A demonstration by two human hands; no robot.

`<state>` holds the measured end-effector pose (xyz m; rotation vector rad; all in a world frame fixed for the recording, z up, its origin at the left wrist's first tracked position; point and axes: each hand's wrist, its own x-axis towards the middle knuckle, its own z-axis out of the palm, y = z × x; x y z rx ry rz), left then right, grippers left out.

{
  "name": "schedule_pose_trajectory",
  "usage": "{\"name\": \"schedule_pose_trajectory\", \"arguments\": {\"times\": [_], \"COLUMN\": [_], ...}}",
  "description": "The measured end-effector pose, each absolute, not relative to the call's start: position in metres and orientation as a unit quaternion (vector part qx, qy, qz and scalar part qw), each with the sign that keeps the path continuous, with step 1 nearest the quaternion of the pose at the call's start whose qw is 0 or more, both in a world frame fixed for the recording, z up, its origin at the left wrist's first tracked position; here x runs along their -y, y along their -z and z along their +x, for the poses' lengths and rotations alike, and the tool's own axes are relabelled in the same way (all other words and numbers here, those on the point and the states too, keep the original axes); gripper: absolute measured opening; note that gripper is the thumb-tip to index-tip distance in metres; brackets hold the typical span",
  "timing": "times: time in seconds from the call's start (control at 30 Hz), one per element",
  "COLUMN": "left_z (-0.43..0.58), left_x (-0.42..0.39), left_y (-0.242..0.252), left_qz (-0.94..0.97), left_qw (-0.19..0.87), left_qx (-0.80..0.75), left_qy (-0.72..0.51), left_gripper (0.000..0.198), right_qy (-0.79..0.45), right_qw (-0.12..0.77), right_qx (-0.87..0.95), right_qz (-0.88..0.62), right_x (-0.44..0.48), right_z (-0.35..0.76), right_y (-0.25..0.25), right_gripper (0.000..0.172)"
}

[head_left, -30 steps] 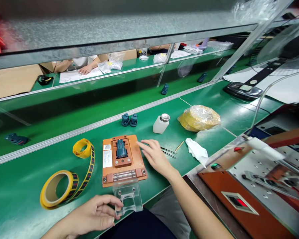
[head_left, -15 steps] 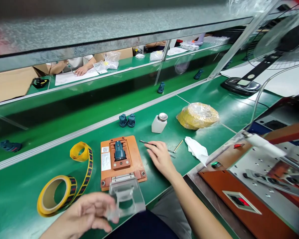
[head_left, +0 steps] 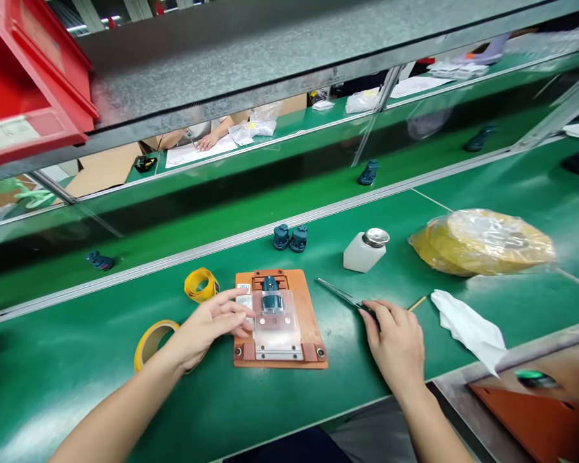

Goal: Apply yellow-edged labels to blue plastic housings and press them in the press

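Left hand point(head_left: 217, 323) at a clear flap point(head_left: 276, 335), right hand point(head_left: 396, 344) on tweezers point(head_left: 338, 293).
Left fingers loosely apart at the flap's left edge; blur there, so contact cannot be told for sure. Right thumb and fingers pinched together on the tweezers, points angled away from the person, just right of the orange fixture point(head_left: 307, 315). Dark teal part point(head_left: 271, 284) seated in the fixture, its near portion seen through the flap. Yellow tape roll point(head_left: 143, 344) left of the fixture; white bottle point(head_left: 359, 254) beyond the tweezers; white cloth point(head_left: 466, 325) right of the right hand.
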<state>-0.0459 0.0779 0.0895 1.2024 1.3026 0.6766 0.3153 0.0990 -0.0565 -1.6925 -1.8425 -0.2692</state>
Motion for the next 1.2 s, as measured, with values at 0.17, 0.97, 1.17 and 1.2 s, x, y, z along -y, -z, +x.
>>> {"name": "schedule_pose_trajectory", "arguments": {"times": [0.17, 0.97, 1.17, 1.2], "left_z": [-0.091, -0.109, -0.101, -0.101], "left_x": [-0.111, -0.071, -0.058, -0.057], "left_y": [-0.082, -0.059, -0.068, -0.068], "left_qz": [0.691, 0.425, 0.444, 0.449], "left_qw": [0.18, 0.266, 0.245, 0.243], "left_qx": [-0.678, -0.719, -0.715, -0.713], "left_qy": [-0.173, -0.48, -0.482, -0.48], "left_gripper": [0.039, 0.04, 0.033, 0.032], "right_qy": [0.041, -0.707, -0.713, -0.713], "right_qw": [0.371, 0.459, 0.411, 0.404], "right_qx": [0.664, 0.441, 0.505, 0.512], "right_qz": [-0.648, -0.308, -0.26, -0.258], "right_x": [-0.097, -0.143, -0.16, -0.162], "right_z": [0.315, 0.158, 0.111, 0.108], "right_y": [0.059, -0.075, -0.089, -0.089], "right_gripper": [0.042, 0.038, 0.036, 0.036]}}
